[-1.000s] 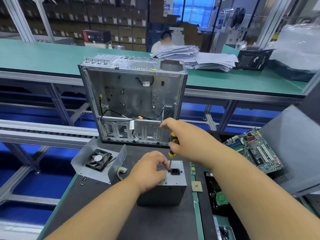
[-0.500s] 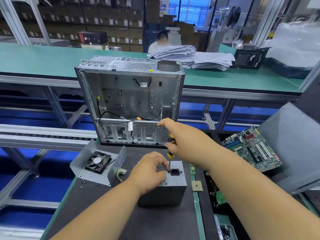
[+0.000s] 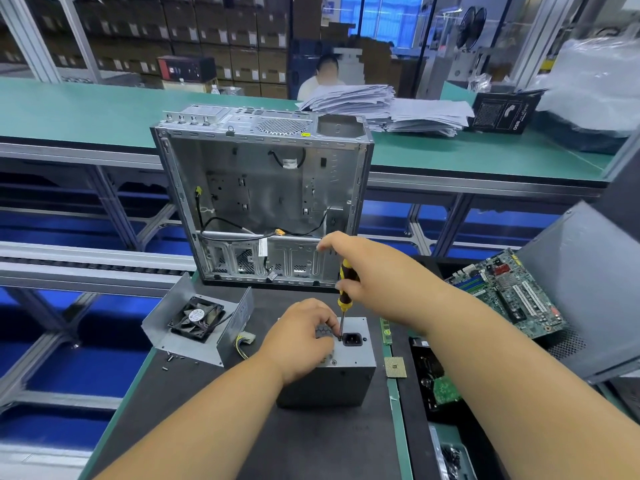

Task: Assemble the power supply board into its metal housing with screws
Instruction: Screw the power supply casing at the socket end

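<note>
The right hand (image 3: 372,278) has its fingers curled round the yellow-and-black handle of a slim screwdriver (image 3: 344,292), which stands nearly upright with its tip at a spot just left of the black power socket (image 3: 352,339) on the top face of the grey metal power supply box (image 3: 341,375). The right forearm reaches in from the lower right, the wrist raised above the box. The left hand (image 3: 299,337) rests on the box's top face, fingers bent and gathered close to the screwdriver shaft at its tip; whether they pinch a screw cannot be told. The left forearm comes in from the lower left.

The box sits on a dark mat (image 3: 207,427). Behind the box stands an open silver computer case (image 3: 263,188); to the box's left lies a bent metal cover with a black fan (image 3: 197,322); to its right lie a small square processor chip (image 3: 395,367) and, farther off, a green motherboard (image 3: 509,292).
</note>
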`<state>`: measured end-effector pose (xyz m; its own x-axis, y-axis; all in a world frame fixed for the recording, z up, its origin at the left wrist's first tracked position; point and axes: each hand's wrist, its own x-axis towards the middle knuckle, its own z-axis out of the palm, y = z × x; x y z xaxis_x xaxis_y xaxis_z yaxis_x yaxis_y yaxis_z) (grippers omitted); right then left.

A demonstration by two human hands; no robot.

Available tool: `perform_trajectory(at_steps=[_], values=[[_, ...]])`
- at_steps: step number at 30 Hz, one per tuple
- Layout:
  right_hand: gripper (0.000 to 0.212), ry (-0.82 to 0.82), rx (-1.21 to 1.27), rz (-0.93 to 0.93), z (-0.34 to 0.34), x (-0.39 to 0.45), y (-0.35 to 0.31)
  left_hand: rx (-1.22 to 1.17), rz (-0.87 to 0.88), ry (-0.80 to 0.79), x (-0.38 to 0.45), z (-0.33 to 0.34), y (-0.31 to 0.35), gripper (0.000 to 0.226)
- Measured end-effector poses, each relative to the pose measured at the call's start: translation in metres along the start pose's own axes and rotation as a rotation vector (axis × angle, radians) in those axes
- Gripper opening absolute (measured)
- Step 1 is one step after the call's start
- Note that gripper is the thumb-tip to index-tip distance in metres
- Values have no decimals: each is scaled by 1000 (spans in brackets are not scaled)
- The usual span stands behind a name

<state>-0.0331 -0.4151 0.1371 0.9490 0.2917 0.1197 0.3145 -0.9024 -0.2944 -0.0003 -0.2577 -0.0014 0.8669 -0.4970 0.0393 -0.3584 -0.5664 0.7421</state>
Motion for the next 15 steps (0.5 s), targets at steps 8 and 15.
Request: perform_trajectory(at_steps=[8, 15], values=[[35, 60, -209, -7, 6, 0, 0, -10, 0, -6, 0, 0, -1, 23], [36, -8, -18, -17, 6, -3, 2, -13, 0, 5, 0, 0, -1, 22]])
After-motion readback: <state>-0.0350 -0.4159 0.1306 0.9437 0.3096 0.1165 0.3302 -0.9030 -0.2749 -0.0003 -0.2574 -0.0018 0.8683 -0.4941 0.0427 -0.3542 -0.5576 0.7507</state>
